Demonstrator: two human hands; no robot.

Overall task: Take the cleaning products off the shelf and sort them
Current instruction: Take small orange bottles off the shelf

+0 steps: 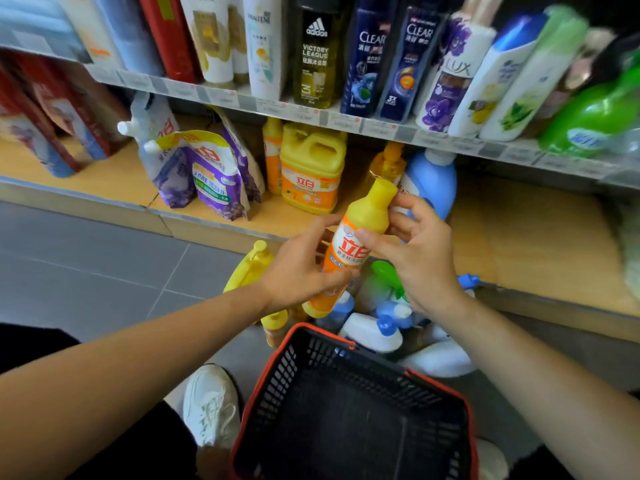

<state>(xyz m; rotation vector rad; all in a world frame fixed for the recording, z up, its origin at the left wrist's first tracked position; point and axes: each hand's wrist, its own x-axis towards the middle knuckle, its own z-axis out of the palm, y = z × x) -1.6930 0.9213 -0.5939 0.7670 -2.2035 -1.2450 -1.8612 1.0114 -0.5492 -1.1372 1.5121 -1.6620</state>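
I held the yellow-and-orange detergent bottle (pixel 360 237) tilted in both hands, left hand (pixel 301 271) gripping its body, right hand (pixel 415 247) pinching near the cap, above the basket (pixel 270 386), label up, probably to sort it.

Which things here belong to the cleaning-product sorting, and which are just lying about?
Job: orange bottle, held by left hand and right hand; yellow jug, purple pouches and blue bottle on the lower shelf; floor bottles; red basket.

Not the job: adidas bottle, Clear bottles and Lux bottle on the upper shelf; white shoe.
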